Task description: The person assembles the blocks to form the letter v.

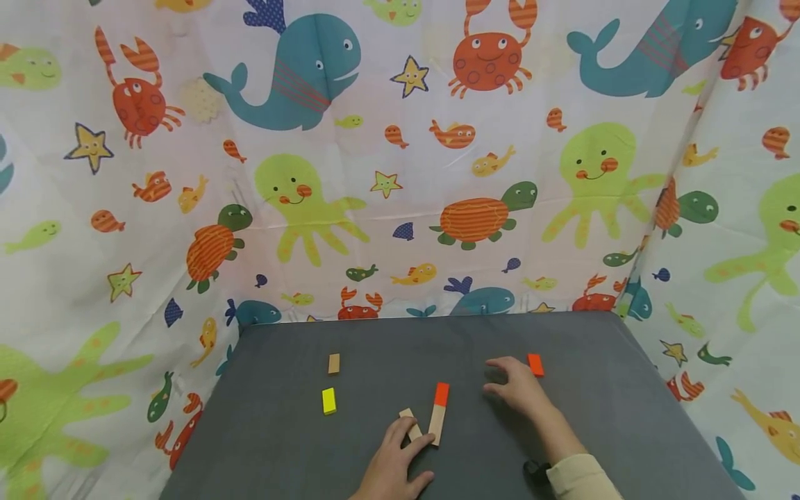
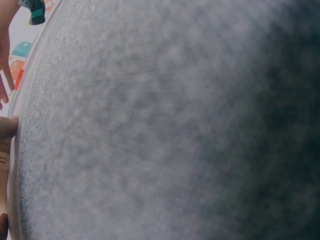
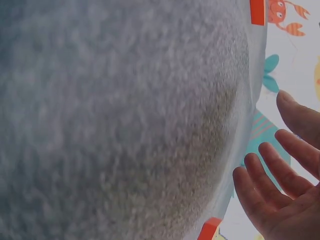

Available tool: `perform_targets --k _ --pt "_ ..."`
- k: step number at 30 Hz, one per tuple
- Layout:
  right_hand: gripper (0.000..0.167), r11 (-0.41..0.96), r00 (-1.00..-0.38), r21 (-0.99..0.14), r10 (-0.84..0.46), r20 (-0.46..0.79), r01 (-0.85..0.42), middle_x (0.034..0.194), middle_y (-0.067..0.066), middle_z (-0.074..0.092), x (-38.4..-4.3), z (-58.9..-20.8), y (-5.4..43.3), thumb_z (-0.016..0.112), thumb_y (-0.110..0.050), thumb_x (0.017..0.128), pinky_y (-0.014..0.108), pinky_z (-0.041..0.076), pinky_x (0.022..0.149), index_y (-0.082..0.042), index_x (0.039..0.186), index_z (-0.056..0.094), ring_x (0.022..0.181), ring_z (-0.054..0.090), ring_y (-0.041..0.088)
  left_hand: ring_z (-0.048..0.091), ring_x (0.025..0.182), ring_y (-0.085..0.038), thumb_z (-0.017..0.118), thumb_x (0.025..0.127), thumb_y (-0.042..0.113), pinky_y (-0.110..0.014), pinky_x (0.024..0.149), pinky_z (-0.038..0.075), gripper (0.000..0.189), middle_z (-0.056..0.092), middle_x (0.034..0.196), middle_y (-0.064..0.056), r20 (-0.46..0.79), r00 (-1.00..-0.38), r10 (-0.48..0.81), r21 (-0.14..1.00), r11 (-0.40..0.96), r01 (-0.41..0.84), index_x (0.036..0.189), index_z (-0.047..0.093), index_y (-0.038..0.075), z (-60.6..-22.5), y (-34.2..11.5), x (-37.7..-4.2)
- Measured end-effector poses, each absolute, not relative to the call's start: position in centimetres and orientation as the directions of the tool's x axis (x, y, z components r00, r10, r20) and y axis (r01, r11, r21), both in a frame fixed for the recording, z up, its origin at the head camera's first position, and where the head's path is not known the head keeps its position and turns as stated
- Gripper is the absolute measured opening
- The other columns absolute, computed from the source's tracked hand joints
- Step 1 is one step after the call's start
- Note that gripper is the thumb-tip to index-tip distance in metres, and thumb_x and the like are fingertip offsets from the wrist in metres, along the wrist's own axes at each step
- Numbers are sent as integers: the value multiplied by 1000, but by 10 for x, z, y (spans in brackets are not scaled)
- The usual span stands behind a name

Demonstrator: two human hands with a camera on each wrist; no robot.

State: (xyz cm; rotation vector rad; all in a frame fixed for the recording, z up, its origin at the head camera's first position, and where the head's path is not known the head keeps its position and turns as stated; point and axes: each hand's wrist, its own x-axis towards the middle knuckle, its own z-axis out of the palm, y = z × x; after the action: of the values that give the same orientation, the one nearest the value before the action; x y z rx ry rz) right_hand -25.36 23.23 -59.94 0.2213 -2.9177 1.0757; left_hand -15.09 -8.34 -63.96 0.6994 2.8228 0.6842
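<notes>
My left hand (image 1: 394, 462) lies low in the middle of the head view, its fingers touching a plain wooden block (image 1: 407, 414) and partly covering it. Just right of it, another plain wooden block (image 1: 437, 425) lies end to end with a red block (image 1: 442, 394), one fingertip close to the wooden one. My right hand (image 1: 523, 394) hovers over the cloth with fingers apart and nothing held. Behind that hand sits a second red block (image 1: 535, 364). The right wrist view shows the spread fingers (image 3: 272, 185) with nothing between them.
Toward the left are a yellow block (image 1: 328, 401) and, farther back, a tan block (image 1: 334, 363). Grey cloth (image 1: 281, 430) covers the table. A curtain (image 1: 387, 229) printed with sea animals hangs behind and along the sides.
</notes>
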Motion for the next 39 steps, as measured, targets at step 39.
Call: perform_targets --k 39 --pt "63 806 -995 -584 -65 79 -99 138 31 53 -259 -584 278 84 -9 80 68 41 104 0 138 58 128 48 52 35 143 -27 73 87 56 -46 97 55 59 34 154 4 -81 -880 468 476 794 378 141 49 53 -635 -85 -151"
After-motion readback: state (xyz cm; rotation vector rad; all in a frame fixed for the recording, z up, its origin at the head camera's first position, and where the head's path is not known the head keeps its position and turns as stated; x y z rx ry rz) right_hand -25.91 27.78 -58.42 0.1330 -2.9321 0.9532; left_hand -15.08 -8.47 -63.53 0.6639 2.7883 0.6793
